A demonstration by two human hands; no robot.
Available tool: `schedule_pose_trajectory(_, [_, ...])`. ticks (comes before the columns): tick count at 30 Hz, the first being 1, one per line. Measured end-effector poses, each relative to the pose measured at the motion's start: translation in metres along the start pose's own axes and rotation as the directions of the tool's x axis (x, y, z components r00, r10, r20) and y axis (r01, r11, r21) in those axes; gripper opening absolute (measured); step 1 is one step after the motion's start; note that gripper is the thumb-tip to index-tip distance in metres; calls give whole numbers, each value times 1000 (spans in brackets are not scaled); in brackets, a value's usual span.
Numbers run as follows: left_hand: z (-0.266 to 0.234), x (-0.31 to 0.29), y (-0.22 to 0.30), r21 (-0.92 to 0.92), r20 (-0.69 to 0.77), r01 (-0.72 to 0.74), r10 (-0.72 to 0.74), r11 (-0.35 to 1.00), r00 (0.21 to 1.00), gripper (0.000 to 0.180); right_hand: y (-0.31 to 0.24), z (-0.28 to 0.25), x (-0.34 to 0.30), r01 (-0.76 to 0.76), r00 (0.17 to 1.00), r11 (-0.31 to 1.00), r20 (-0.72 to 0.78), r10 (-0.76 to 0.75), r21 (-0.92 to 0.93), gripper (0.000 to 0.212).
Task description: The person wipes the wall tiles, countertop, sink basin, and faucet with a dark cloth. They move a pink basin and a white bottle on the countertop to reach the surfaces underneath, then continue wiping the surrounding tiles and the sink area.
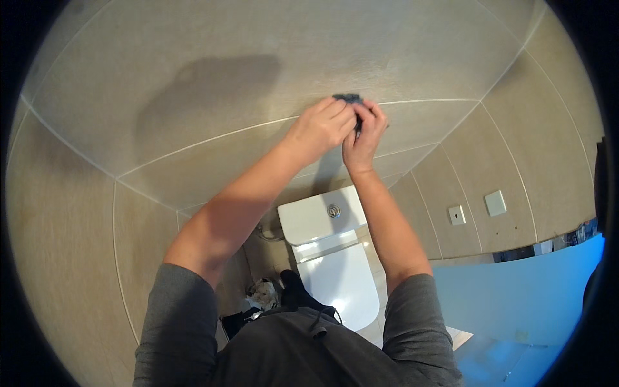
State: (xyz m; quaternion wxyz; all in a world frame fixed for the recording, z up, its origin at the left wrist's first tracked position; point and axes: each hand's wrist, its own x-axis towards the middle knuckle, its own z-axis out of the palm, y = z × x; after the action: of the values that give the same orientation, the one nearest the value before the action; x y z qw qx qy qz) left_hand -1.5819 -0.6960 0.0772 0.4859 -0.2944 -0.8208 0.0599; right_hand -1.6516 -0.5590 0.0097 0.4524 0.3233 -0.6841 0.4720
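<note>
Two hands meet high on the tiled wall (213, 77) above the toilet (332, 258) — left hand (320, 126), right hand (363, 132), touching each other. A small dark object (348, 98) sits just above both, at the fingertips, against the wall near a grout line. Both grips are curled together around it; which one actually pinches it cannot be told. Its long axis runs roughly level — neither hand is clearly nearer.

A white ceramic toilet with closed lid (338, 277) stands well below the hands, against the beige tiled wall (193, 97). Two pale square wall plates (477, 208) sit lower right of the hands. A crumpled wastebin bag (261, 293) lies left of the toilet.
</note>
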Motion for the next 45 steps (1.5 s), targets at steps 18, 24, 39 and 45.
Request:
schedule_pose_trajectory(18, [-32, 50, -27, 69, -54, 7, -3, 998, 999, 28, -21, -4, 76, 125, 991, 989, -63, -120, 76, 48])
schedule_pose_trajectory(24, [-57, 119, -54, 84, -214, -36, 53, 996, 975, 30, -30, -29, 163, 308, 943, 950, -150, -297, 57, 41])
schedule_pose_trajectory(39, [-45, 100, -54, 84, -170, -67, 80, 994, 982, 24, -14, -21, 136, 246, 968, 959, -89, -235, 142, 43])
schedule_pose_trajectory(45, [-118, 186, -98, 186, -334, -120, 177, 975, 926, 12, -74, -24, 263, 433, 886, 894, -236, -399, 115, 45])
